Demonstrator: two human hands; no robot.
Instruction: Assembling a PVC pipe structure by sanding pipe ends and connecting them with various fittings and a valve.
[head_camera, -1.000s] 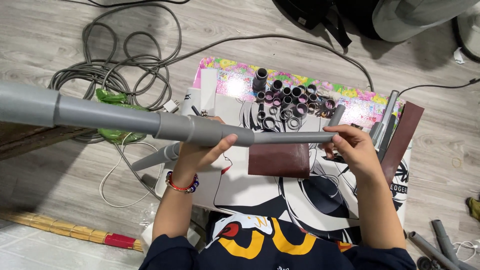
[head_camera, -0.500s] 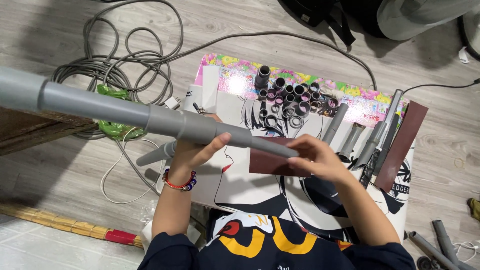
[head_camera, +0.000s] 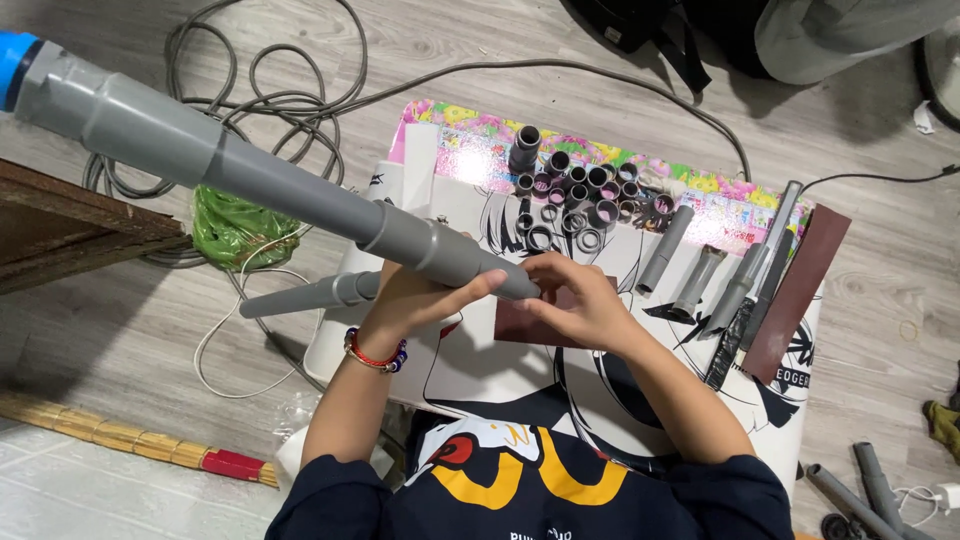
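A long grey telescoped pipe assembly (head_camera: 250, 180) with a blue end cap (head_camera: 14, 60) slants from the upper left down to my hands. My left hand (head_camera: 420, 300), with a beaded bracelet on the wrist, grips it from below near its narrow end. My right hand (head_camera: 575, 300) is closed around the narrow tip, over a dark brown sandpaper sheet (head_camera: 520, 325) lying on the printed cloth (head_camera: 480, 370).
Several short pipe rings and couplings (head_camera: 585, 195) cluster at the cloth's far edge. Grey pipe lengths (head_camera: 700, 275) and a brown strip (head_camera: 800, 290) lie at right. Another pipe (head_camera: 300, 295), a green bag (head_camera: 235, 225), coiled cables (head_camera: 260, 90) and a wooden board (head_camera: 70, 225) sit left.
My right hand came in from the right side to the pipe's narrow tip. The pipe's far end swung up and its blue cap came into view.
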